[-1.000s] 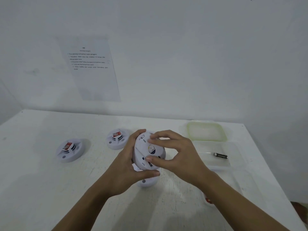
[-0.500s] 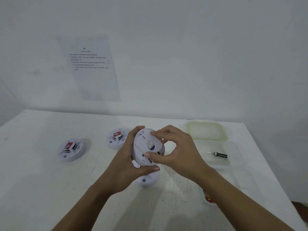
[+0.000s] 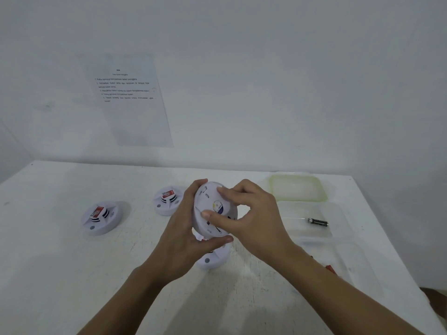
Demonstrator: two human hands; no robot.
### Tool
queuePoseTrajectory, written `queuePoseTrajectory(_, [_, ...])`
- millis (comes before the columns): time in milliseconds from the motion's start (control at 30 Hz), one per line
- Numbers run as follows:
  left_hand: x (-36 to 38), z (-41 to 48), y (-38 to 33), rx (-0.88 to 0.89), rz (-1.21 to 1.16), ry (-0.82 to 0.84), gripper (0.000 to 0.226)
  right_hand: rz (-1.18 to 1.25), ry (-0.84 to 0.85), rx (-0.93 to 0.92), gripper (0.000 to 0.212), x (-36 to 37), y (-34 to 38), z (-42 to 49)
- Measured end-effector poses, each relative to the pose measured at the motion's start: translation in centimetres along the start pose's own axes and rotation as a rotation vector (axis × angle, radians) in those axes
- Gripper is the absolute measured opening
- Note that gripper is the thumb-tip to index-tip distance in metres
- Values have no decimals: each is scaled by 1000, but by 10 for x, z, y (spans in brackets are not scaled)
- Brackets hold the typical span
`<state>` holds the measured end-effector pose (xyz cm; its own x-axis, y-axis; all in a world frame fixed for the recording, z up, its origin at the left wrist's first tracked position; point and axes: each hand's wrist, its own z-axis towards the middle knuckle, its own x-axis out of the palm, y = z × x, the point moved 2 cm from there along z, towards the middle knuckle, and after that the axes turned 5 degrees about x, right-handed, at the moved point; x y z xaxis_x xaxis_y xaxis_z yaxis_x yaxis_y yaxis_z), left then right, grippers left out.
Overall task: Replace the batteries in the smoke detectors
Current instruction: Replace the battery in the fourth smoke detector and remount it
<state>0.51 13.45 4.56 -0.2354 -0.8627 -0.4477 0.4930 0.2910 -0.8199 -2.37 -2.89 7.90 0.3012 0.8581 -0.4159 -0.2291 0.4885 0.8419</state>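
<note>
Here, left hand (image 3: 183,243) cupping tilted smoke detector (image 3: 208,201), right hand (image 3: 256,218) seemingly pinching its back.

Raised smoke detector (image 3: 208,204): matt white moulded plastic, as I read it from my station, with a small glossy label (image 3: 217,205) on its back. Left smoke detector (image 3: 101,217), middle smoke detector (image 3: 168,200) and near smoke detector (image 3: 212,261): the same matt plastic. Table (image 3: 72,274): white, matt, scuffed and rough-looking near the centre. Container (image 3: 290,213): clear smooth plastic. Lid (image 3: 295,189): translucent plastic, greenish rim. Battery (image 3: 318,222): dark glossy jacket, bright metal end. Wall sheet (image 3: 130,112): I take it for printed paper.
</note>
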Motion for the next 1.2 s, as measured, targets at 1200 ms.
queuePoseTrajectory(1200, [-10, 5, -16, -15, -214, 118, 97, 256, 166, 142, 31, -25, -18, 16])
